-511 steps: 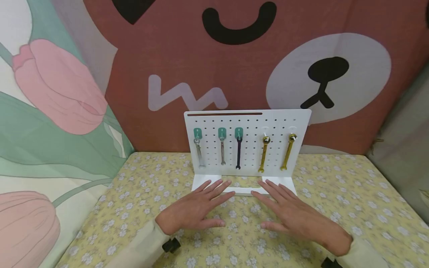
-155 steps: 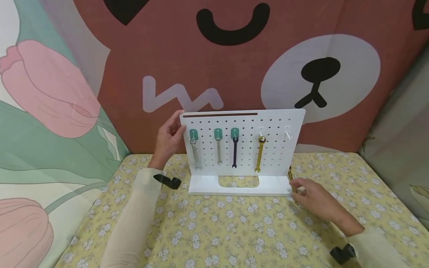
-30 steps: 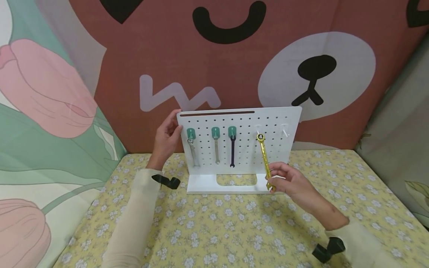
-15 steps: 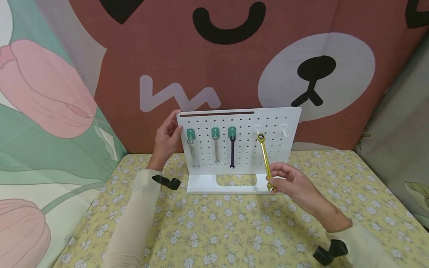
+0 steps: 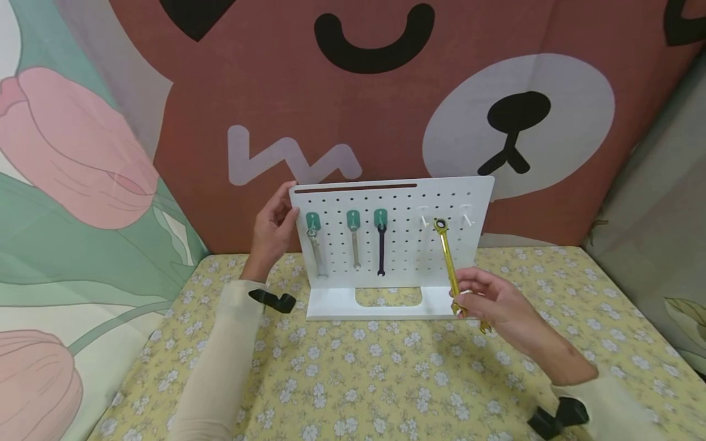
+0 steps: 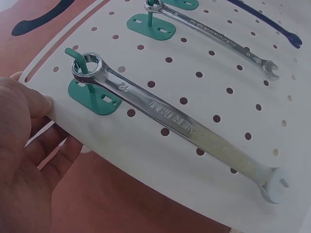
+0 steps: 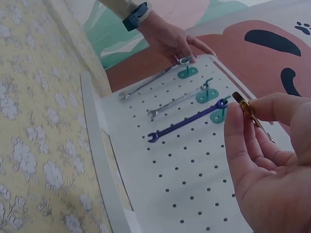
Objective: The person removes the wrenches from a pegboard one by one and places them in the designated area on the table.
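Gripping the left edge of the white pegboard (image 5: 404, 263), thumb in front and fingers behind, the left hand (image 5: 273, 229) probably steadies the upright panel. The right hand (image 5: 493, 301) pinches a gold combination wrench (image 5: 448, 260) near its lower, open end, apparently to keep the ring end free; the ring stands between two white hooks (image 5: 423, 219) at right, its contact with the panel undetermined. The end of a second gold wrench (image 5: 485, 328), mostly hidden, protrudes below the same hand. At left, green hooks (image 6: 95, 101) carry two silver combination wrenches (image 6: 176, 120) and a purple wrench (image 5: 381, 251), each hung by its top end.
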Demonstrator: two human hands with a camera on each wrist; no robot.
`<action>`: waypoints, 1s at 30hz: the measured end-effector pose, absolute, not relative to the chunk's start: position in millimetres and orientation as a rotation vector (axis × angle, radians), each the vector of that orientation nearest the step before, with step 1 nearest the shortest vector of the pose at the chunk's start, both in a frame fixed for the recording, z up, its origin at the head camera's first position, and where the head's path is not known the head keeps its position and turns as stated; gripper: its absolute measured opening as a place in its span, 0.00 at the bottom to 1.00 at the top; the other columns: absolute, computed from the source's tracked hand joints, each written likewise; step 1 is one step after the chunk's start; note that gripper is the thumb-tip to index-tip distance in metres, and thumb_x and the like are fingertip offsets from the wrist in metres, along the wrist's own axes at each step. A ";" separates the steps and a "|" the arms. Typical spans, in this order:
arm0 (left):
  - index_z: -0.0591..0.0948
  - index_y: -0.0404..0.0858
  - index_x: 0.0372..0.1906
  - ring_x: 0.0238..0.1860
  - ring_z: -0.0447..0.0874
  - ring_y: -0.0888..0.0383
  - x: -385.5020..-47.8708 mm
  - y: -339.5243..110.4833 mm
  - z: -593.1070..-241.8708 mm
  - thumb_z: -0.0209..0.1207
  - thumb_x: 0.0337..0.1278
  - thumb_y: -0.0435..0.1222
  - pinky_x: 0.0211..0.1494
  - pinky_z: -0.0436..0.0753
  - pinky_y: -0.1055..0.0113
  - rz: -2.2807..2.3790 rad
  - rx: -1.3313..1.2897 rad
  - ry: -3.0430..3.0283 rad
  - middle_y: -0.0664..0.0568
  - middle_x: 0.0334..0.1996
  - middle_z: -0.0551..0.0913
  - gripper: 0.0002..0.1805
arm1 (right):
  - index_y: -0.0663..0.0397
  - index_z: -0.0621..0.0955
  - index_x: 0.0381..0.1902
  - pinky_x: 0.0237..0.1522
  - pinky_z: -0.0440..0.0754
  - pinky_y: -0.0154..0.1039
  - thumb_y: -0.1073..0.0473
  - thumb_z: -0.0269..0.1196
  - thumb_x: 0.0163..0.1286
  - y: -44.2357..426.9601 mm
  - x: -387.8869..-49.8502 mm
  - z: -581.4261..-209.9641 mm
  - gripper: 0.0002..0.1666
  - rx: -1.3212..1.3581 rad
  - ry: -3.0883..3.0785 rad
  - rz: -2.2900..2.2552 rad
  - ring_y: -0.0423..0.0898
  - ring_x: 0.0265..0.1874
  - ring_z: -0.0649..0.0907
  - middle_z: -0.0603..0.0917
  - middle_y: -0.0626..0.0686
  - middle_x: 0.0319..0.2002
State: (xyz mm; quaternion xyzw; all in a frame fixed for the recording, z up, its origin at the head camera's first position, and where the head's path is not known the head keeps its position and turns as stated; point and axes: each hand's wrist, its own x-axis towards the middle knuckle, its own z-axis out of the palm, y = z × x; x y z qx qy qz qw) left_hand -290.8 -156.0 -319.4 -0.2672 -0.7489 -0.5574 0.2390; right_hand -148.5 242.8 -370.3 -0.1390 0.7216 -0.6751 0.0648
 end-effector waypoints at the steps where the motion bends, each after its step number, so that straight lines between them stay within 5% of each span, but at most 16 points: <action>1: 0.71 0.32 0.73 0.37 0.76 0.32 -290.4 -156.2 -319.5 0.53 0.73 0.21 0.38 0.72 0.71 -1.524 -0.730 -2.052 0.29 0.41 0.80 0.26 | 0.63 0.73 0.63 0.45 0.85 0.44 0.64 0.61 0.78 244.8 -147.1 -370.8 0.19 -0.406 2.191 -2.028 0.50 0.44 0.84 0.79 0.59 0.49; 12: 0.70 0.31 0.74 0.37 0.77 0.34 -288.5 -156.1 -319.4 0.53 0.73 0.21 0.38 0.73 0.70 -1.517 -0.729 -2.059 0.29 0.42 0.80 0.27 | 0.61 0.75 0.61 0.45 0.84 0.44 0.65 0.58 0.80 274.5 -136.8 -392.3 0.15 -0.368 2.225 -1.975 0.48 0.41 0.84 0.80 0.57 0.48; 30: 0.70 0.30 0.74 0.36 0.76 0.35 -289.6 -155.7 -319.2 0.53 0.73 0.21 0.38 0.72 0.70 -1.499 -0.738 -2.054 0.29 0.42 0.80 0.27 | 0.72 0.69 0.64 0.49 0.83 0.46 0.59 0.62 0.78 313.9 -138.7 -417.6 0.27 -0.111 2.382 -1.767 0.50 0.46 0.85 0.78 0.64 0.51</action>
